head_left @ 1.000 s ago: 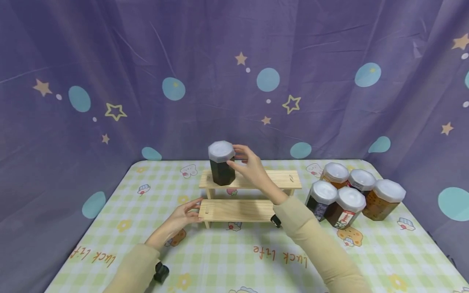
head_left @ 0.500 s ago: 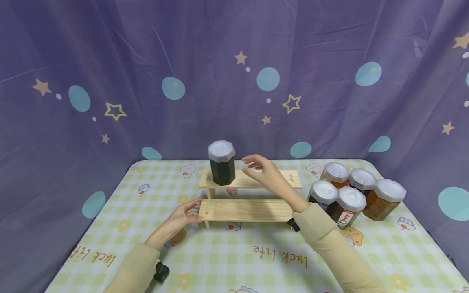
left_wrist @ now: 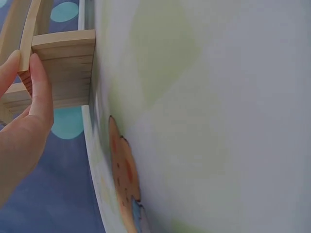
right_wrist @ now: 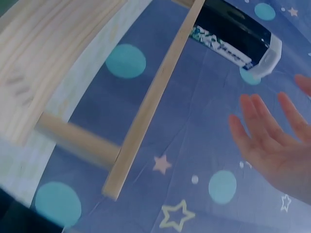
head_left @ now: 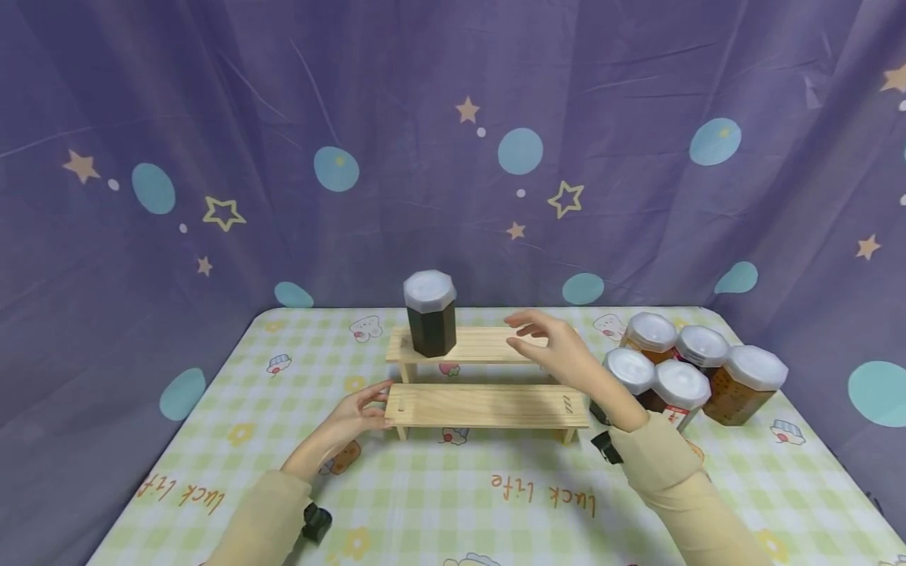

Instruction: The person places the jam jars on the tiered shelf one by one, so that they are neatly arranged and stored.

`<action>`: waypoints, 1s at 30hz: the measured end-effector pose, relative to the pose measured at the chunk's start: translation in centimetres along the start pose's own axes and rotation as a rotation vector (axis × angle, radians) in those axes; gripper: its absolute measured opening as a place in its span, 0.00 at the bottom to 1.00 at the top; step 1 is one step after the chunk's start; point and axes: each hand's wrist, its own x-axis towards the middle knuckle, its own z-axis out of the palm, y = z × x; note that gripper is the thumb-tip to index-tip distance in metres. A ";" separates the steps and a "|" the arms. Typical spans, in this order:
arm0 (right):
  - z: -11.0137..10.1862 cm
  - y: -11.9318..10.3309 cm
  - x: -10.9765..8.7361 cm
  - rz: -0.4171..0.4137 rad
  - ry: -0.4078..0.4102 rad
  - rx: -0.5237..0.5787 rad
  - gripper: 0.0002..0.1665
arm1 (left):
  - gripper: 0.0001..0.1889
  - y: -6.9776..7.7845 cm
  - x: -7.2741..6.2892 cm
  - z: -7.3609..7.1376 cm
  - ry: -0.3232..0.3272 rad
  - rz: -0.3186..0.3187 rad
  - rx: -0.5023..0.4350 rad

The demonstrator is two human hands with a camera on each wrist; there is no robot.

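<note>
A two-tier wooden rack (head_left: 481,406) stands in the middle of the table. On the left end of its upper tier a dark jar (head_left: 433,328) with a whitish lid sits upright; its patterned label shows in the right wrist view. My left hand (head_left: 348,417) holds the left end of the lower board, and the left wrist view has thumb and forefinger pinching the board's edge (left_wrist: 27,63). Over the right part of the upper tier, my right hand (head_left: 561,350) has its fingers loosely bent around nothing, well apart from the jar.
Several lidded jars stand grouped at the table's right, among them an amber one (head_left: 739,385) and one with a red and white label (head_left: 675,393). My right forearm partly covers the group. A purple curtain (head_left: 453,157) hangs behind the checked tablecloth (head_left: 425,503).
My right hand has let go of the dark jar and moved right along the upper tier. The jar stays where it was, and my left hand keeps its place on the rack.
</note>
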 end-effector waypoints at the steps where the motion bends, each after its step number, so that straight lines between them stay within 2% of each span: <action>1: -0.3 0.1 -0.3 0.003 -0.004 -0.003 0.17 | 0.38 0.0 0.0 0.0 -0.002 0.001 0.004; 14: -3.3 2.0 -3.7 0.029 -0.021 -0.073 0.18 | 0.38 0.5 0.1 -0.1 0.001 0.011 0.049; 23: -5.3 3.4 -6.1 0.012 0.073 -0.128 0.16 | 0.38 1.0 -0.2 0.0 -0.008 0.017 0.069; 30: -7.1 4.3 -8.0 0.075 0.128 -0.215 0.18 | 0.38 1.0 -0.3 0.0 -0.009 0.035 0.078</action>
